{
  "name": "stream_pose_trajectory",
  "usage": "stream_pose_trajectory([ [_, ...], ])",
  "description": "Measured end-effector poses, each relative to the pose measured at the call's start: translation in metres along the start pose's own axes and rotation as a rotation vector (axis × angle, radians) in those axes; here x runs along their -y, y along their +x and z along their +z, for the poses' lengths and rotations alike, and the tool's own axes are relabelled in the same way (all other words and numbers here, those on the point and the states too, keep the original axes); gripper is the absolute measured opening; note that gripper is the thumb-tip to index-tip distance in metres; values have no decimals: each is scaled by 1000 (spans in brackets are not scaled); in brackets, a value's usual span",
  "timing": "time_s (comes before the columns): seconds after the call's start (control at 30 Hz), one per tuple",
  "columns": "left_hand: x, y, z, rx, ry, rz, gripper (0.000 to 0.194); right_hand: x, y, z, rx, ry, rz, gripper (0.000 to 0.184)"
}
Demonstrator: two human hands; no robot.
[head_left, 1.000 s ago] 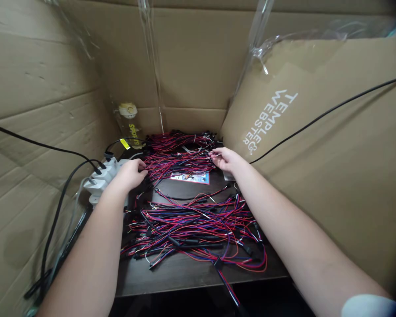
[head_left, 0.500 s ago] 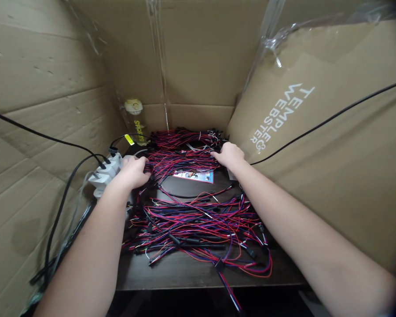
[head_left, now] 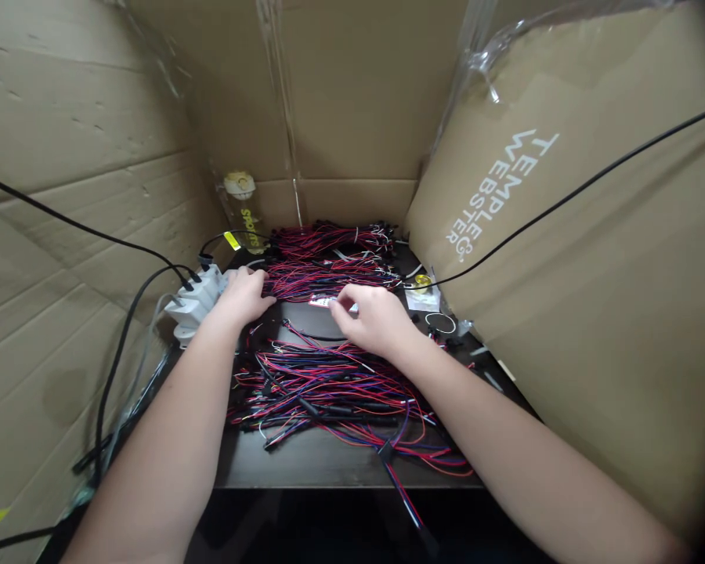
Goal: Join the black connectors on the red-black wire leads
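At the left end of the middle bundle of red, blue and black wires (head_left: 323, 278) is my left hand (head_left: 244, 296), its thumb apart from the fingers and touching the wire ends. My right hand (head_left: 379, 319) is in front of that bundle, thumb and forefinger brought close together in a pinch. Whether anything sits between these fingertips is hidden. Under them lies a printed card (head_left: 318, 300), mostly covered by the hand. Nearer to me is a looser heap of similar wires (head_left: 334, 384) with black connectors.
Another wire bundle (head_left: 323, 239) lies at the back. A white power adapter block (head_left: 197, 301) with black cables stands left. On the right are a yellow roll (head_left: 421, 282) and a white loop (head_left: 440, 323). Cardboard walls (head_left: 352, 94) surround the dark table (head_left: 294, 470).
My right hand has left the right end of the middle bundle and come left and nearer, over the card. My left hand has stayed at the bundle's left end, its thumb now spread.
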State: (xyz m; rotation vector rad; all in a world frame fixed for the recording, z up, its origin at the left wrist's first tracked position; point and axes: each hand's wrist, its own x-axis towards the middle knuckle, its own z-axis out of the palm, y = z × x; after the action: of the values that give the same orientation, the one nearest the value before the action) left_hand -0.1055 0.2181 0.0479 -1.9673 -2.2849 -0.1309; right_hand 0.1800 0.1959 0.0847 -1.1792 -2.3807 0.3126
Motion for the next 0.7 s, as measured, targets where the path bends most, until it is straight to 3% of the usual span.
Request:
stream_pose_trajectory([
  [0.17,-21,-6,-9,-22,-27,80,57,-17,3,18,216,79,-173,27],
  [0.27,-44,-17,-22,-52,-46,138,49,-25,4,26,362,132,-206,34],
  [0.37,-60,-26,-31,-132,-163,280,40,-28,5,32,435,177,-220,32],
  [0.53,-49,-19,-28,-126,-143,295,41,-31,9,37,476,237,-216,33],
  [0.7,-32,-11,-25,-123,-216,228,38,-33,14,51,405,241,-142,45],
])
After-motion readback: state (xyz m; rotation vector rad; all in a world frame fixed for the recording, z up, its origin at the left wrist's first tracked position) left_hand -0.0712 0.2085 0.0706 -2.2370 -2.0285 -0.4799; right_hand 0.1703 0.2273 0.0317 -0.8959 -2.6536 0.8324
